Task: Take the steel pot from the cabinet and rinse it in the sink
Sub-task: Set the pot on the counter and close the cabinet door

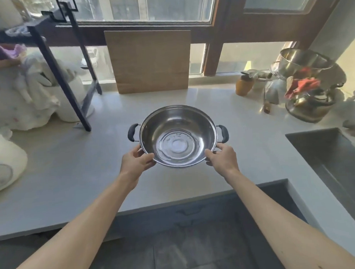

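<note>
A round steel pot (177, 136) with two black side handles is held over the white counter (72, 169), mouth up, with a little water pooled on its bottom. My left hand (136, 162) grips its near-left rim and my right hand (222, 157) grips its near-right rim, just below the handles. The dark sink (326, 158) lies to the right, apart from the pot. No cabinet is visible.
A wooden cutting board (150, 60) leans against the window behind the pot. A black rack (66, 78) with white bags stands at the left, a white appliance (2, 160) at the far left. Steel bowls and a kettle (306, 84) crowd the back right corner.
</note>
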Demonstrator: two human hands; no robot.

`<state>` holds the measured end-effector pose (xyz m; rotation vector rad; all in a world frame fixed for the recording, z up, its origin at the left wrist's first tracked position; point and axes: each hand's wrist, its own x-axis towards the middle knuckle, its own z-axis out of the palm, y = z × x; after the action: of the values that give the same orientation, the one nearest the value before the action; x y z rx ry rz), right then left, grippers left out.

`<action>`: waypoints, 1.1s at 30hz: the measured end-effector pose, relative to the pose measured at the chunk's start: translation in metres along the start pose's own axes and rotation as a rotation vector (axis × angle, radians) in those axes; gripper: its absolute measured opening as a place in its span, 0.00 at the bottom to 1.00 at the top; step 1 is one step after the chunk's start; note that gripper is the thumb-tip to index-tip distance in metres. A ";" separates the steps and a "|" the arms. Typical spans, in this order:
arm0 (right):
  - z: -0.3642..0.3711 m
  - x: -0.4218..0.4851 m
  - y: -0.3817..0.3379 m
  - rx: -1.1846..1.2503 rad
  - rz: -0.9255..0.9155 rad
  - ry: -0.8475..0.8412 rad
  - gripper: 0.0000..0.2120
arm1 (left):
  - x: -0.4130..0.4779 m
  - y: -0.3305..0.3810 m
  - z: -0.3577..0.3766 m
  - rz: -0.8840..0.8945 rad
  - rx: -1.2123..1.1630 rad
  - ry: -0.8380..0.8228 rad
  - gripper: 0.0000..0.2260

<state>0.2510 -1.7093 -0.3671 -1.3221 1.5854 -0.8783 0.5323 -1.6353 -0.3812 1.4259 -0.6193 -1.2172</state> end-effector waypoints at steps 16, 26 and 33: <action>0.005 0.028 0.084 -0.005 0.080 -0.072 0.07 | 0.025 -0.072 0.008 -0.004 0.045 -0.044 0.22; 0.012 0.026 0.093 -0.105 0.056 -0.035 0.08 | 0.028 -0.082 0.002 0.069 0.239 0.008 0.27; 0.013 -0.044 0.067 -0.184 0.098 0.271 0.17 | -0.016 -0.096 -0.055 0.137 0.436 0.093 0.38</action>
<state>0.2411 -1.6531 -0.4248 -1.2784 1.9642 -0.8968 0.5526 -1.5753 -0.4726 1.7564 -0.9412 -0.9350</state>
